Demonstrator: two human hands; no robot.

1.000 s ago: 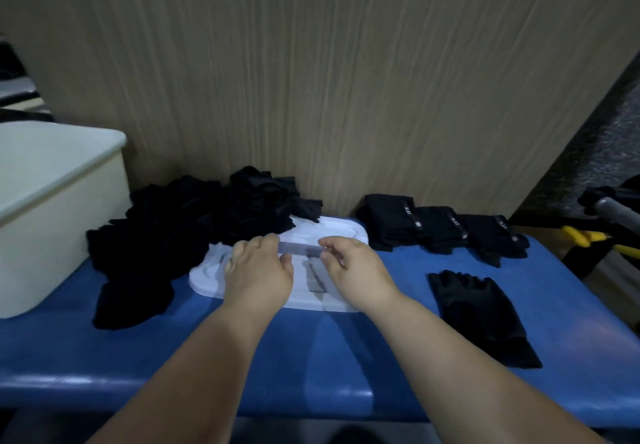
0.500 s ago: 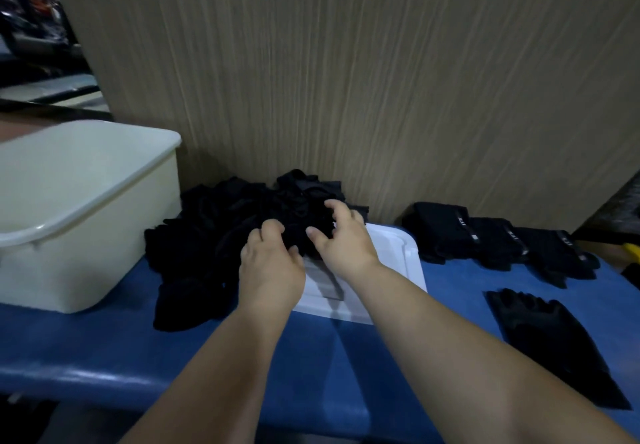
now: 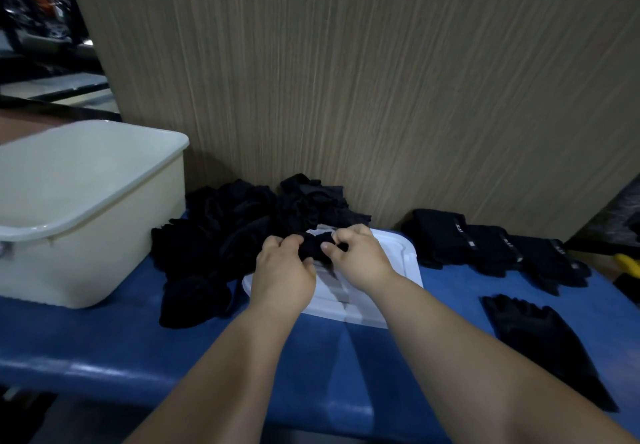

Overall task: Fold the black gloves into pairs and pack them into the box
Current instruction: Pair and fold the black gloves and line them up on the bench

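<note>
Pinching 1 soft black glove (image 3: pixel 313 247), left hand (image 3: pixel 282 275) and right hand (image 3: pixel 360 258) fingers clamp its crumpled fabric above the white moulded tray (image 3: pixel 403 256).

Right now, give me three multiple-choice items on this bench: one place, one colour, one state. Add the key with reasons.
1. Where does the cream box stand relative to the loose glove pile?
A. to its left
B. to its right
C. on top of it

2. What colour is the table top?
A. red
B. blue
C. white

3. What are the left hand and right hand doing?
A. lying flat on the table
B. hanging idle
C. both gripping one black glove

Key:
1 A, since the box sits at the left edge of the view with the pile just beside its right wall.
2 B, since the bare surface around the box and arms is blue.
3 C, since the fingers of both hands curl round the same bunched black glove.
</note>
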